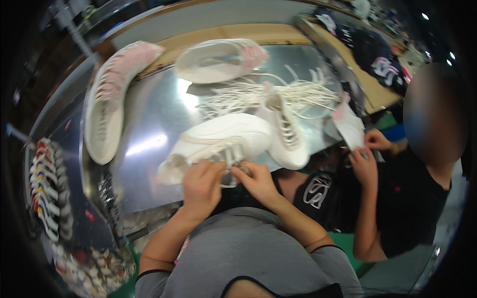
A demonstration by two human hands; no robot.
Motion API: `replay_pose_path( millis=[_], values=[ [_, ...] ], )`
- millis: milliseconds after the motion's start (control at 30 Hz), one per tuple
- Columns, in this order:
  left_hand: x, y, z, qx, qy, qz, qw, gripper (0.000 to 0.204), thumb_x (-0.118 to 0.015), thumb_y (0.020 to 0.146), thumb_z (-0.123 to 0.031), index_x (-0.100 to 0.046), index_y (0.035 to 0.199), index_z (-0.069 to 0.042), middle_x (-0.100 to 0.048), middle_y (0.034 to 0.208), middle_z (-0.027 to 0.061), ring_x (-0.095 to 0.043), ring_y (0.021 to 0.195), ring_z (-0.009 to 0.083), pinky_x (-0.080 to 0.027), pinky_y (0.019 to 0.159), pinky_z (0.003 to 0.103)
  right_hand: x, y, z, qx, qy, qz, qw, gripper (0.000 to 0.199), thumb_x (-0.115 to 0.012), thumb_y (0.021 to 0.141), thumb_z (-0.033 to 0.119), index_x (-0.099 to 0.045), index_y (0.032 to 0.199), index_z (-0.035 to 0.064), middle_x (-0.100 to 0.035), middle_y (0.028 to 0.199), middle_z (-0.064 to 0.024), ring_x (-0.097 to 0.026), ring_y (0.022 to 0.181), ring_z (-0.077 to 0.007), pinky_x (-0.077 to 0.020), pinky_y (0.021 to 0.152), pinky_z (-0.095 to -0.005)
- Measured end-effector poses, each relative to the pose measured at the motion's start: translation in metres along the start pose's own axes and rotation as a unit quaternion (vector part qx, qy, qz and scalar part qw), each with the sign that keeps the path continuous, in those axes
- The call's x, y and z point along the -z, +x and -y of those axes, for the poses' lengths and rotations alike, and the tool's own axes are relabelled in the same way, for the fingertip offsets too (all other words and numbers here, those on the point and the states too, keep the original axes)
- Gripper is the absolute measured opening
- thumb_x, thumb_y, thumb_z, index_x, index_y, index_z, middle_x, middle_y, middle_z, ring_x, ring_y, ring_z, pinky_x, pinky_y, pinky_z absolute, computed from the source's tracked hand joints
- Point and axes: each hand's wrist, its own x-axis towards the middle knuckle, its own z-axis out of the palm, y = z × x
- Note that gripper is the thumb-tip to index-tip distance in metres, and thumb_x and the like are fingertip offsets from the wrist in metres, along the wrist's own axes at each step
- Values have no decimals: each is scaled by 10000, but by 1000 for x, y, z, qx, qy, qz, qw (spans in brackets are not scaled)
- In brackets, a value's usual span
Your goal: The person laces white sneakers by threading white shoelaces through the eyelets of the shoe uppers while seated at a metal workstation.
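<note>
A white sneaker [226, 130] lies on its side in front of me, its lacing side turned towards my body. My left hand [202, 186] is closed on the edge of the sneaker beside its eyelets. Close by on the right, my right hand [256, 181] pinches a white shoelace at the lacing; blur hides its exact path. Touching the sneaker's right end stands another white sneaker [284, 131], upright with lace strands across its front. Behind them a loose bundle of white shoelaces [233, 99] is spread over the metal tabletop [144, 124].
A row of nested white-and-pink shoes [107, 107] lines the table's left; another row [213, 62] lies at the back. To the right, a co-worker [397, 198] holds a white-and-pink shoe piece [349, 124]. Colourful shoe parts [47, 188] hang at far left.
</note>
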Motion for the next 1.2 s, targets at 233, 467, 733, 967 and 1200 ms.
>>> replay_pose_path(
  millis=[233, 467, 733, 967, 1200],
  values=[
    [20, -3, 19, 51, -21, -30, 998, 205, -689, 791, 50, -675, 986, -12, -529, 773, 103, -545, 677, 269, -428, 598, 365, -3, -25, 20, -55, 141, 157, 976, 150, -699, 924, 167, -711, 938, 17, -595, 710, 35, -504, 662, -30, -398, 601, -201],
    [-1, -4, 44, 63, -11, 20, 998, 227, -690, 791, 34, -681, 1011, -19, -518, 781, 109, -542, 692, 283, -427, 613, 380, 7, -31, 17, 40, 78, 247, 965, 172, -717, 901, 145, -732, 1026, 27, -621, 873, -14, -576, 797, -101, -453, 717, -248],
    [-8, 0, 48, 93, 57, 82, 991, 193, -681, 821, -32, -673, 1014, -45, -563, 811, 117, -588, 749, 319, -461, 653, 419, 4, -12, 10, 20, 169, 159, 973, 178, -735, 885, 143, -721, 1018, 25, -641, 876, -29, -578, 808, -89, -466, 712, -267],
    [2, 6, 51, 173, 27, 160, 971, 212, -677, 850, -86, -676, 1060, -49, -666, 915, 125, -644, 851, 330, -501, 744, 394, -18, 60, 2, 65, 163, -26, 984, 126, -741, 839, 34, -717, 956, -5, -626, 857, -30, -552, 757, -76, -428, 648, -235],
    [-1, 8, 46, 199, 8, 152, 968, 296, -767, 793, -196, -694, 1028, -31, -701, 951, 119, -659, 900, 324, -507, 803, 390, -30, 67, -4, 84, 161, -83, 980, 121, -736, 838, 12, -712, 952, -19, -646, 873, -41, -586, 781, -93, -462, 687, -239]
  ],
)
